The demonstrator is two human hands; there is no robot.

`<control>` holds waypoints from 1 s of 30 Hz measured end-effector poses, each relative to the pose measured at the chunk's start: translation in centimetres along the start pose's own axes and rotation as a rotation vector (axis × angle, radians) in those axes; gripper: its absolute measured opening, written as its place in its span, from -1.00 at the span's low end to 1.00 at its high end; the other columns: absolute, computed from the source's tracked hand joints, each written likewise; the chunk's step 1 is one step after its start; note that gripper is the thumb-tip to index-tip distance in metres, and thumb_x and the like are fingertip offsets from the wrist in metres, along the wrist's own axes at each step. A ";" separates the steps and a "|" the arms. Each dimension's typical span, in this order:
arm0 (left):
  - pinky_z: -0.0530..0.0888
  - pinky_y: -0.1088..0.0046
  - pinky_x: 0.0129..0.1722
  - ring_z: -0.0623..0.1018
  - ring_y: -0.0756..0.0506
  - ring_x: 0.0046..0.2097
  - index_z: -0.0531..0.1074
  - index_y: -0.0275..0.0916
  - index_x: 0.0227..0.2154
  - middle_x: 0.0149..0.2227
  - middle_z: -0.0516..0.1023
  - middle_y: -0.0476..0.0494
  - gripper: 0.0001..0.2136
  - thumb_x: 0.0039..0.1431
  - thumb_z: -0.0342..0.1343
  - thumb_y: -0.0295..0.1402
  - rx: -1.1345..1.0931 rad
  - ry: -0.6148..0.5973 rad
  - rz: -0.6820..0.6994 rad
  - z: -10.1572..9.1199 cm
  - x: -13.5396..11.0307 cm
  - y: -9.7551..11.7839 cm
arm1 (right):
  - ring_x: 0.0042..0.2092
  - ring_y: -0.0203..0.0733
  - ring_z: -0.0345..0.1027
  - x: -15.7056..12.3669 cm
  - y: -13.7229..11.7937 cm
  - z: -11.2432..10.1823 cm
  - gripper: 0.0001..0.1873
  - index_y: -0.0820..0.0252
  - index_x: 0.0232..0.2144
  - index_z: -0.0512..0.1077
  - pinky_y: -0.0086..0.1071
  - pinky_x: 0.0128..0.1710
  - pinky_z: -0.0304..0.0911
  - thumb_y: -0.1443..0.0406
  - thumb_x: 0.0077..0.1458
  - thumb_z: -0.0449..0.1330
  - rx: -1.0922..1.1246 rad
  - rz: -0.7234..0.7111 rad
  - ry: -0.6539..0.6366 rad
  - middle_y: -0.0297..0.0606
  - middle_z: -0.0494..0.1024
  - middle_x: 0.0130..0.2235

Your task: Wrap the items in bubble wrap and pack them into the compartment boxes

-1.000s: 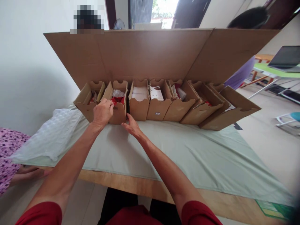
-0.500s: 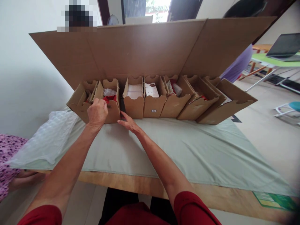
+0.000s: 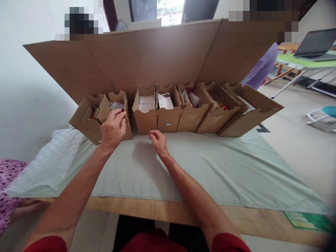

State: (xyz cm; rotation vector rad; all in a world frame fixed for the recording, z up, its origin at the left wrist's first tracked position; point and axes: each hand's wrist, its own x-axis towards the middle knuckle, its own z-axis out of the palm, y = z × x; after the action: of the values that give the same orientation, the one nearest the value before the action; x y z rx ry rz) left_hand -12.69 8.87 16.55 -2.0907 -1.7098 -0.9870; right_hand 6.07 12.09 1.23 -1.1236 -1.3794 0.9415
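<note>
A row of several small open cardboard boxes stands on a pale green cloth (image 3: 210,164) in front of a big cardboard flap (image 3: 157,56). My left hand (image 3: 112,129) is closed over the front rim of the second box from the left (image 3: 127,119), which holds white paper and something red. My right hand (image 3: 158,141) hovers just above the cloth in front of the third box (image 3: 145,120), its fingers loosely curled and holding nothing. A gap shows between the second and third boxes.
A sheet of bubble wrap (image 3: 49,161) lies at the left end of the wooden table (image 3: 162,210). Someone in a floral sleeve (image 3: 9,185) sits at the left. A person in purple (image 3: 259,70) stands behind the flap. A laptop (image 3: 315,45) rests on a green table at far right.
My right hand has left the side of the second box and drawn back to the right, its fingers curling. My left hand has slid up onto the box's rim. The box has shifted left.
</note>
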 end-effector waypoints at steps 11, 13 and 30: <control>0.52 0.21 0.02 0.58 -0.27 0.07 0.52 -0.21 0.05 0.10 0.55 -0.29 -0.68 0.32 0.00 -0.36 0.156 -0.364 0.010 3.4 5.6 5.2 | 0.01 -0.01 0.47 -1.1 2.0 -2.3 -0.18 0.13 0.32 0.22 -0.12 -0.03 0.43 0.26 -0.02 0.22 -0.045 0.024 0.016 -0.01 0.34 0.31; 0.51 0.19 0.00 0.59 -0.29 0.04 0.54 -0.21 0.01 0.04 0.58 -0.29 -0.70 0.28 0.04 -0.35 0.197 -0.381 -0.014 3.4 5.9 5.3 | 0.07 0.03 0.45 -0.9 1.9 -2.8 -0.13 0.14 0.37 0.15 -0.10 -0.02 0.43 0.24 0.00 0.22 -0.035 0.035 -0.032 0.02 0.26 0.36; 0.54 0.13 -0.06 0.61 -0.34 -0.02 0.55 -0.20 -0.09 -0.03 0.62 -0.29 -0.76 0.28 0.06 -0.31 0.270 -0.406 -0.079 1.3 3.2 4.2 | 0.10 -0.01 0.47 -1.4 1.3 -2.6 -0.16 0.07 0.31 0.28 -0.13 0.06 0.42 0.24 -0.05 0.34 0.053 0.048 -0.175 -0.07 0.37 0.30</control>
State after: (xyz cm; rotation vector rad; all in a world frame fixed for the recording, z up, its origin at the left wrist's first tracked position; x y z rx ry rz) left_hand -8.11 10.93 18.51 -2.1557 -1.9935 -0.3309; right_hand 8.80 10.92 -0.03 -1.0586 -1.4644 1.1263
